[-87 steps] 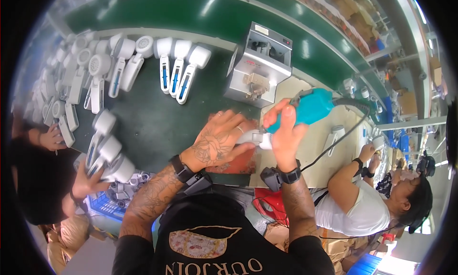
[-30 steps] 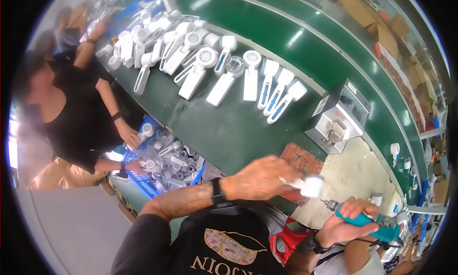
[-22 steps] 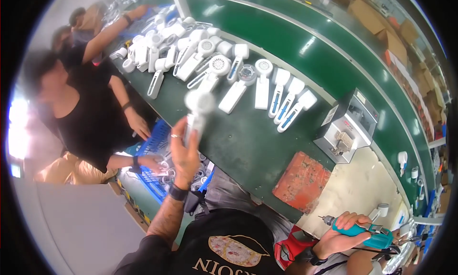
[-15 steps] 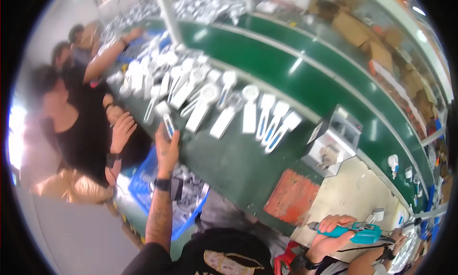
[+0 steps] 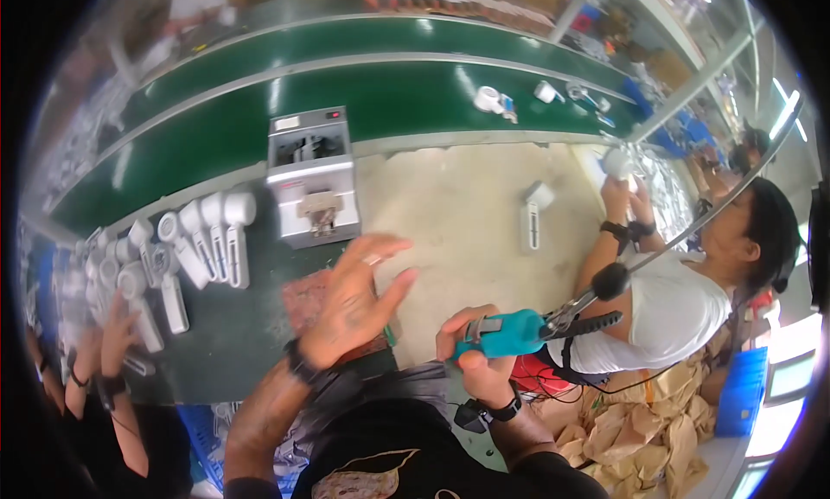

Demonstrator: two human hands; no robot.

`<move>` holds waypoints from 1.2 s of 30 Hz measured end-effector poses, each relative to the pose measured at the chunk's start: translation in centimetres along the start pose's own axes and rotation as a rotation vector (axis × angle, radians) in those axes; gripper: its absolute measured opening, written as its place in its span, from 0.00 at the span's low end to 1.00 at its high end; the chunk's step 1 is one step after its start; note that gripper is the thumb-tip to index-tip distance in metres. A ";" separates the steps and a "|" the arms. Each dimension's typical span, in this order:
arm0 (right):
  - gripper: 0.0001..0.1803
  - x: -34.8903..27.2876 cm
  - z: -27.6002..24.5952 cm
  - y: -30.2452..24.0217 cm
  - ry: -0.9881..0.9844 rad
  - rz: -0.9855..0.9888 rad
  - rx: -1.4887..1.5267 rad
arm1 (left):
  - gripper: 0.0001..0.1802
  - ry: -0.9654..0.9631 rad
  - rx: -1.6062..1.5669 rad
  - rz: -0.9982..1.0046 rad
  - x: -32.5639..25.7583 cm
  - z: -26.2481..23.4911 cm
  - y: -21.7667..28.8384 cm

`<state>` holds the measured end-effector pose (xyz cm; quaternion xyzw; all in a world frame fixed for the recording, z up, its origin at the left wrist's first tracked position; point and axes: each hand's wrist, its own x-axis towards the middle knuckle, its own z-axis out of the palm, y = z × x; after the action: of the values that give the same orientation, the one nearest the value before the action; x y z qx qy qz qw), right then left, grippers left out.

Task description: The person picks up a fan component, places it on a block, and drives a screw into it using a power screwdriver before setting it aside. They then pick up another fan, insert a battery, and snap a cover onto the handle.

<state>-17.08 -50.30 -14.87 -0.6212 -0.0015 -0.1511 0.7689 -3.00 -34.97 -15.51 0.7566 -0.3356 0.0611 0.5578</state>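
My right hand is wrapped round a teal electric screwdriver, held over the front edge of the bench. My left hand hovers above a worn red mat with fingers spread and nothing in them. Just beyond my left hand stands a grey box-shaped machine with an open top compartment. On the pale board ahead of my right hand lies a white handheld device with a round head and a slotted handle.
Several similar white devices lie left of the machine, where a co-worker's hands reach in. Another co-worker sits to the right, holding a white part. A green conveyor runs behind. Brown paper fills the lower right.
The view has swung to the right. My left hand has left the white devices on the left and come over the red mat, now empty. My right hand still grips the electric screwdriver.
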 end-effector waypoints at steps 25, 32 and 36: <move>0.18 5.4 -5.4 2.2 0.195 -0.140 -0.355 | 0.11 -0.162 0.132 -0.046 -0.3 2.4 -0.2; 0.29 7.0 1.6 2.0 0.196 -0.113 -0.080 | 0.15 -0.053 0.385 0.099 -6.6 -3.9 -2.5; 0.37 7.0 6.5 2.6 0.023 -0.127 0.070 | 0.24 -0.193 0.403 0.003 -8.3 -4.7 -3.5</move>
<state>-8.59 -45.19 -14.51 -0.5907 -0.0373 -0.2066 0.7791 -6.01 -26.61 -20.47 0.8547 -0.3693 0.0551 0.3607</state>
